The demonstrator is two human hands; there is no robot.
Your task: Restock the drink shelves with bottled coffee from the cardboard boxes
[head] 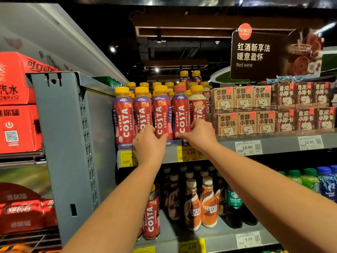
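- While both arms reach up, the left hand cups the base of a yellow-capped Costa bottle on the upper shelf.
- The right hand pinches the neighbouring red-capped bottle.
- Behind stand more Costa bottles.

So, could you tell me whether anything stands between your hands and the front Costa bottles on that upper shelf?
Nothing visible does. The left hand already touches the third Costa bottle, and the right hand touches the red-capped bottle.
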